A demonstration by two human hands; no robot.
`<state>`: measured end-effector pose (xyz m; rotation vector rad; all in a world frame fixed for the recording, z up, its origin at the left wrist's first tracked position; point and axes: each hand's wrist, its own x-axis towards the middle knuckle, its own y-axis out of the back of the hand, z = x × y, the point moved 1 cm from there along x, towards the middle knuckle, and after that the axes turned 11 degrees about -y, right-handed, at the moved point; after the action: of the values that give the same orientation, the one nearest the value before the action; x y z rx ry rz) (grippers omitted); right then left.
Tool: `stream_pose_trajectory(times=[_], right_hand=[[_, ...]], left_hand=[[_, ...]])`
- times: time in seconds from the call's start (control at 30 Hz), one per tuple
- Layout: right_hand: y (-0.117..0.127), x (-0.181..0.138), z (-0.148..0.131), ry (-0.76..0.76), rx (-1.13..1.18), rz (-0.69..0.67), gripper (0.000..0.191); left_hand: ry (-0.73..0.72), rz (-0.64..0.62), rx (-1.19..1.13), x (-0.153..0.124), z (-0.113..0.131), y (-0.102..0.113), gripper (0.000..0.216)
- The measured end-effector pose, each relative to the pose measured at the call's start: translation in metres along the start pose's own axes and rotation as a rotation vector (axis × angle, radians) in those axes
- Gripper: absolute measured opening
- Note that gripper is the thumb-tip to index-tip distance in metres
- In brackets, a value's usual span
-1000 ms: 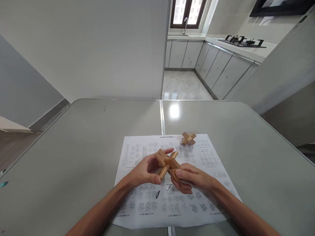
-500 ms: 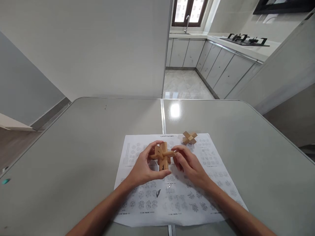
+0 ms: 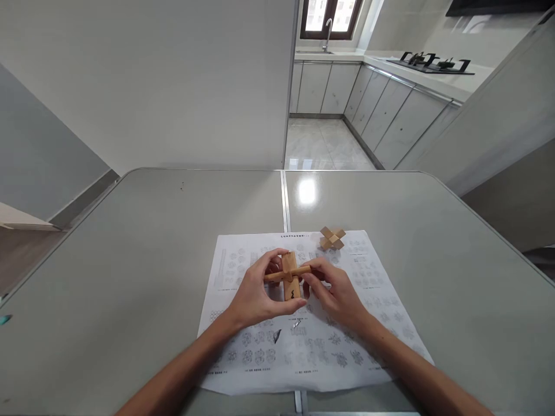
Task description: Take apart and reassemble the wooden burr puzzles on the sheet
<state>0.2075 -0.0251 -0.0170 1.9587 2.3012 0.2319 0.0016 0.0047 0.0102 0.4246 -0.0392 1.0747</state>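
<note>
A wooden burr puzzle (image 3: 291,263) of crossed bars is held just over the middle of a printed sheet (image 3: 316,370). My left hand (image 3: 251,294) grips it from the left, with the thumb at the near end of the upright bar and fingers at its far end. That near end carries a black mark. From the right, my right hand (image 3: 333,289) pinches the side where a narrow bar sticks out; some of its fingertips are hidden. Behind it, on the sheet's upper right, rests a second wooden burr puzzle (image 3: 332,238), smaller in view.
Small silvery scraps (image 3: 276,335) lie on the sheet near my left wrist. The sheet lies across the seam of a grey folding table (image 3: 130,277). A small teal object (image 3: 5,319) is at the far left edge. Beyond stand a wall and a kitchen counter (image 3: 329,56).
My right fingers have closed in on the puzzle's right side. A marked block that showed on its left is out of sight now. The view has tipped slightly downward.
</note>
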Motion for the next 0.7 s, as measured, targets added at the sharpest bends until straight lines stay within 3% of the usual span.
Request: stream_pose_trajectory(times=[0.43,0.7], right_hand=[[0.0023,-0.0009,-0.0021,-0.044,0.117,-0.015,0.021],[0.0003,-0.0039,-0.0027,0.081,-0.063,0.104,0.016]], left_hand=[[-0.011,-0.046,-0.083,0.0002,0.0023,0.0035,0.081],[-0.079,-0.035,-0.002,0.0005,-0.0020,0.0050,0.089]])
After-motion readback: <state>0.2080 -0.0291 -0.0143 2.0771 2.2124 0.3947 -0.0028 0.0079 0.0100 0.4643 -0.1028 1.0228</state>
